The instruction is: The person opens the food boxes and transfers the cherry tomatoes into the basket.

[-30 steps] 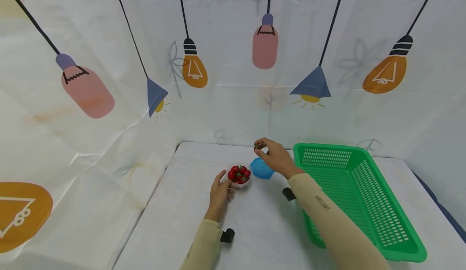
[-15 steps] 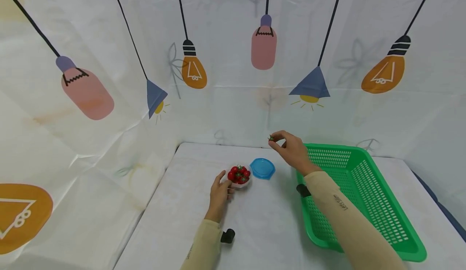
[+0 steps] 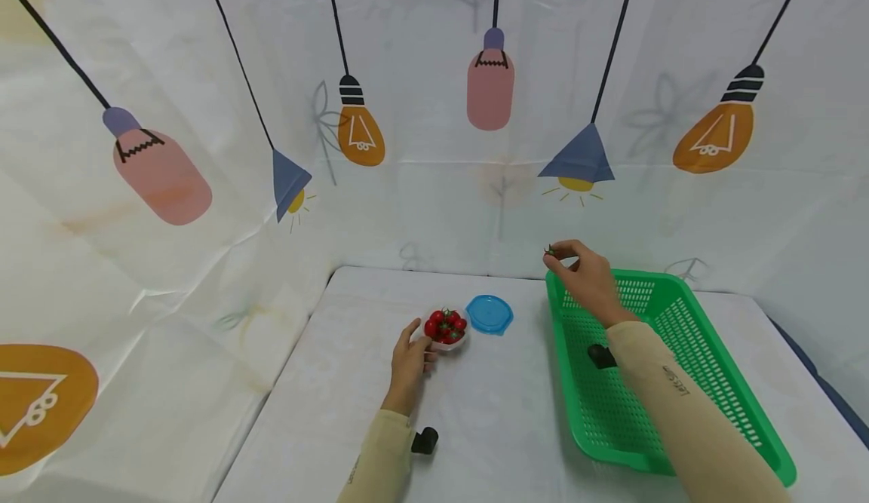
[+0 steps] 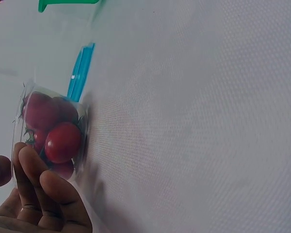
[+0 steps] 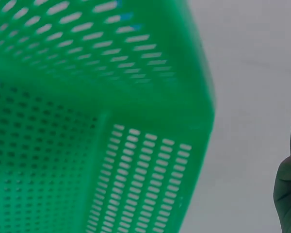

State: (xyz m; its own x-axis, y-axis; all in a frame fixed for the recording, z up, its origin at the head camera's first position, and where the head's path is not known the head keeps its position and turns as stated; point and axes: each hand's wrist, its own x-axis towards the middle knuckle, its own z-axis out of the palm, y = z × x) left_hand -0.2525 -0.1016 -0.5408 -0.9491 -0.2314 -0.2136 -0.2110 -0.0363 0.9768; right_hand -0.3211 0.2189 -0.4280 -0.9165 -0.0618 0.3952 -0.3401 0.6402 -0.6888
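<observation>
My left hand [image 3: 407, 366] holds the side of a small clear plastic container [image 3: 450, 347] on the white table. Several red cherry tomatoes [image 4: 63, 142] with green stems fill it. In the head view my right hand [image 3: 585, 275] is raised over the back left corner of a green perforated basket [image 3: 567, 405]. Between its thumb and fingertips it pinches one cherry tomato [image 3: 549, 252], mostly hidden apart from its green stem. The right wrist view catches only part of that hand's fingers [image 5: 287, 187] at the right edge, beside the basket.
A blue plastic lid [image 3: 489, 314] lies flat on the white-covered table [image 3: 502, 405], between the container and the basket. Behind the table hangs a white sheet [image 3: 434, 201] printed with lamps. The visible floor of the basket bears no tomatoes.
My right hand has moved right with the pinched cherry tomato, from above the blue lid to the basket's back left corner. The left hand has stayed at the container.
</observation>
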